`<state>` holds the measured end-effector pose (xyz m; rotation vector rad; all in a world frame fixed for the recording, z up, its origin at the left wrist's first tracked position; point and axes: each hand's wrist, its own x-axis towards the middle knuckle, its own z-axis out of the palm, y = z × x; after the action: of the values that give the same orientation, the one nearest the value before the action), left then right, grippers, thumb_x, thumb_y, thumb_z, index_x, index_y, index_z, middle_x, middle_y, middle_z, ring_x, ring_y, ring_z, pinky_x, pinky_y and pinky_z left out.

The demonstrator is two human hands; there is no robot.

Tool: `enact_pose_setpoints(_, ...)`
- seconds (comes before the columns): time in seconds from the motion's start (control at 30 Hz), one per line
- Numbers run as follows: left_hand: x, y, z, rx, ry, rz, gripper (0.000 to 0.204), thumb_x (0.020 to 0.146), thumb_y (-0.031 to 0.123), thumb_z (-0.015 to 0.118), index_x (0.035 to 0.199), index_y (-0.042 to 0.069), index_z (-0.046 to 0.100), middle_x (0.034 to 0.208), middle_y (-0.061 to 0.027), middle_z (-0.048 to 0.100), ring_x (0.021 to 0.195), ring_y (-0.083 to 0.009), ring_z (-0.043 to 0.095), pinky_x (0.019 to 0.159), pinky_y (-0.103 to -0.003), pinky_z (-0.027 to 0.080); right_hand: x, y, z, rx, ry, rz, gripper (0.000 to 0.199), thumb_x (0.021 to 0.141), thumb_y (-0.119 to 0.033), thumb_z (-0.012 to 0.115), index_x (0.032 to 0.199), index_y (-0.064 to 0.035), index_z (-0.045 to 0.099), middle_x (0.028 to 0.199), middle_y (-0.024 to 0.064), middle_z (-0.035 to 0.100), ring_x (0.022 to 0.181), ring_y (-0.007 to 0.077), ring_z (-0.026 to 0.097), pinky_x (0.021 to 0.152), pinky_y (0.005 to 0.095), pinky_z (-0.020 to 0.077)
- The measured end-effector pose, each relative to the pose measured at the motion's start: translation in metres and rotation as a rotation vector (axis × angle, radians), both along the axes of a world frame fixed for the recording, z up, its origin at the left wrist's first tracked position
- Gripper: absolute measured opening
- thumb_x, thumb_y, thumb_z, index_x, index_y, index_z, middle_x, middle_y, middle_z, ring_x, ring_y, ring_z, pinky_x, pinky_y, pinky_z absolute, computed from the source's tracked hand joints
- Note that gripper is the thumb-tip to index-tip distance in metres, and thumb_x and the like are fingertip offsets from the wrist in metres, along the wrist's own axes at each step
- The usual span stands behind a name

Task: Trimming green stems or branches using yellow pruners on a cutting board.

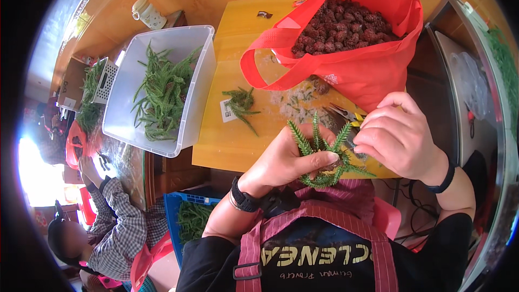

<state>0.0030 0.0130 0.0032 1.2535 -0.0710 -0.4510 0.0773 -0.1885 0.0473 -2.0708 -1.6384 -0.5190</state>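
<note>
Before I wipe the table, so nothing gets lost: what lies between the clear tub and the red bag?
In the head view, a small green sprig cluster and a white card lie on the yellow table between tub and bag.

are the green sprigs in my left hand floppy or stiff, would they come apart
Probably springy: the green sprigs fan out past the left hand rather than hanging limp. Likely light, being held one-handed. They might shift apart if released, since the thumb presses across their middle.
</note>
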Motion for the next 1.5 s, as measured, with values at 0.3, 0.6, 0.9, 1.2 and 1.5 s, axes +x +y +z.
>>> enact_pose_setpoints(0.3, 0.001, -0.013, -0.008, 0.620, -0.916, 0.328, 0.021, 0.071, -0.005, 0.064, 0.088, 0.002, 0.055, 0.083, -0.0099, 0.062, 0.069, -0.0211, 0.060, 0.061, -0.029, 0.047, 0.000, -0.006, 0.013, -0.318, 0.441, -0.154, 0.019, 0.070, -0.008, 0.067, 0.084, -0.0023, 0.055, 0.071, 0.0065, 0.059, 0.068, 0.0227, 0.059, 0.069, 0.0324, 0.0443)
enact_pose_setpoints(0.6, 0.000, -0.002, -0.022, -0.091, 0.010, 0.237, 0.017, 0.083, 0.006, 0.059, 0.096, -0.002, 0.053, 0.070, -0.0032, 0.054, 0.051, -0.0073, 0.045, 0.047, -0.019, 0.035, 0.011, -0.059, -0.121, -0.204, 0.652, -0.466, 0.034, 0.071, -0.015, 0.068, 0.097, -0.0030, 0.051, 0.105, 0.0132, 0.052, 0.100, 0.0317, 0.050, 0.087, 0.0367, 0.0397)
enact_pose_setpoints(0.9, -0.001, 0.000, -0.034, -0.145, 0.023, 0.249, 0.019, 0.085, 0.010, 0.061, 0.096, -0.002, 0.052, 0.073, -0.0027, 0.058, 0.058, -0.0055, 0.050, 0.050, -0.019, 0.041, 0.010, -0.054, -0.154, -0.161, 0.409, -0.516, 0.023, 0.071, -0.010, 0.065, 0.086, -0.0016, 0.050, 0.108, 0.0146, 0.048, 0.098, 0.0337, 0.048, 0.083, 0.0401, 0.0399)
enact_pose_setpoints(1.2, -0.002, -0.006, -0.036, 0.107, -0.032, 0.401, 0.016, 0.083, 0.009, 0.062, 0.092, 0.000, 0.052, 0.069, 0.0008, 0.055, 0.054, -0.0035, 0.049, 0.049, -0.018, 0.040, 0.013, -0.062, -0.140, -0.013, 0.729, -0.581, 0.018, 0.086, -0.015, 0.052, 0.082, 0.0019, 0.050, 0.089, 0.0119, 0.054, 0.068, 0.0242, 0.053, 0.066, 0.0303, 0.0424)
enact_pose_setpoints(1.5, 0.000, -0.011, -0.038, 0.245, -0.080, 0.416, 0.015, 0.081, 0.007, 0.064, 0.091, 0.002, 0.053, 0.064, 0.0029, 0.054, 0.054, -0.0018, 0.049, 0.048, -0.018, 0.040, -0.033, -0.050, -0.082, 0.218, 1.758, -0.226, 0.017, 0.090, -0.015, 0.051, 0.095, 0.0011, 0.054, 0.072, 0.0004, 0.053, 0.084, 0.0126, 0.059, 0.064, 0.0221, 0.0426)
